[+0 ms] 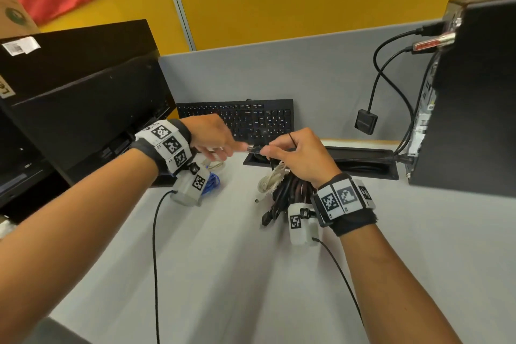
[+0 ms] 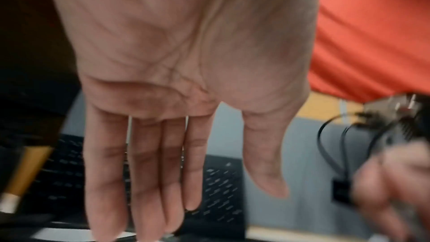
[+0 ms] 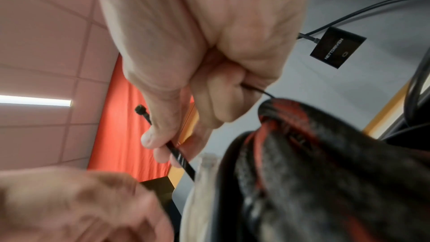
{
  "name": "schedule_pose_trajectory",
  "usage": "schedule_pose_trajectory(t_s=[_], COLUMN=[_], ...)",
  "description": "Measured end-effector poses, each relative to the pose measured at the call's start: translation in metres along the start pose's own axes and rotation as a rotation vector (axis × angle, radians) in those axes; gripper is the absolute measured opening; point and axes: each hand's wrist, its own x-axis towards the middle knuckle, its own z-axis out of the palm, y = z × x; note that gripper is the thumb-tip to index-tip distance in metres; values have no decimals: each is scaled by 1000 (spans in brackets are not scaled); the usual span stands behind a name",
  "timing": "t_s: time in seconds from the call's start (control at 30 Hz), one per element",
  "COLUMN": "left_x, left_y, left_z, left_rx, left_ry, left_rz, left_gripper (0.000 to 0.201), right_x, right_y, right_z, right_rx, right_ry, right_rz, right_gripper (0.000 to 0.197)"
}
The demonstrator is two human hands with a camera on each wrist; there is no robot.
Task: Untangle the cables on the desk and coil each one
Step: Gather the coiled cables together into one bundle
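Note:
My right hand [image 1: 266,150] is raised above the grey desk [image 1: 223,246] and pinches a thin black zip tie [image 1: 252,148] between thumb and forefinger. The right wrist view shows the same pinch of the right hand [image 3: 158,146] on the zip tie [image 3: 180,159]. A bundle of black and red cables [image 1: 290,193] hangs under that hand, with a clear white cable [image 1: 269,180] beside it. My left hand [image 1: 226,146] is open with straight fingers [image 2: 149,172], its tips close to the tie's free end. A blue cable [image 1: 213,180] lies under the left wrist.
A black keyboard [image 1: 251,117] leans against the grey partition behind my hands. Dark monitors [image 1: 83,109] stand at the left and a PC tower [image 1: 469,98] at the right. A small black adapter [image 1: 366,121] dangles from the tower. A cable slot [image 1: 363,159] runs along the desk's back edge.

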Motion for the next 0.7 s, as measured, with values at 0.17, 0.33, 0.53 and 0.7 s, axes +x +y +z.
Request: schedule_pose_trajectory(t_s=[0.17,0.33,0.53,0.7], left_x=[15,27,35,32], left_y=[-47,-82,-97,-83], left_z=[21,46,51,28], left_rx=[519,714,586,-111], left_ry=[61,-45,50,115], left_rz=[-217,-206,-150,-31], left_gripper=[47,76,61,33], right_x=[-1,-1,-2,-2], right_y=[0,1,3,3], right_z=[5,10,14,17], right_rx=[3,12,140,80], right_ry=[25,31,-5,-9], right_rz=[-17,-17,10,12], right_gripper=[16,16,16,12])
